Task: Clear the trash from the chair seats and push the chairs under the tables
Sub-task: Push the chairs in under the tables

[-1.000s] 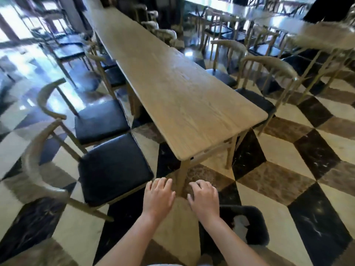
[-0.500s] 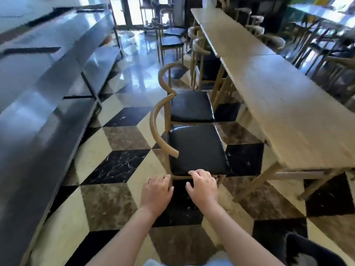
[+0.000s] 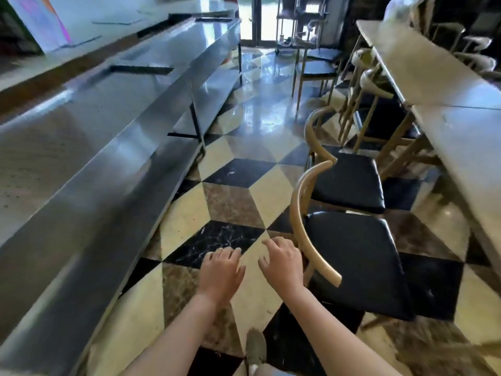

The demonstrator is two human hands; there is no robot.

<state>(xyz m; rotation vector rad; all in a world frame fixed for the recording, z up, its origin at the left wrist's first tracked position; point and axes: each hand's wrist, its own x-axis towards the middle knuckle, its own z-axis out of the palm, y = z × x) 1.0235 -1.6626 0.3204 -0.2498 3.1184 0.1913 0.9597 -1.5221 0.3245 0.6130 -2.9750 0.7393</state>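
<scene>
The nearest chair [image 3: 355,256] has a black seat and a curved wooden backrest; it stands pulled out from the long wooden table [image 3: 461,126] on the right. A second chair [image 3: 349,180] of the same kind stands just beyond it. Both seats look bare. My left hand [image 3: 221,272] hovers over the floor, palm down, fingers apart, holding nothing. My right hand [image 3: 283,264] hangs beside the near chair's backrest, fingers loosely spread, just left of the rail; whether it touches the rail is unclear.
A long steel counter [image 3: 95,137] with a lower shelf runs along the left. Between counter and chairs lies an aisle of patterned marble floor [image 3: 230,191]. More chairs [image 3: 317,69] stand further down the table. My shoe [image 3: 254,348] shows at the bottom.
The view has swung left from the table end to the aisle beside the chairs. Both hands stayed held out in front, now left of the near chair's backrest.
</scene>
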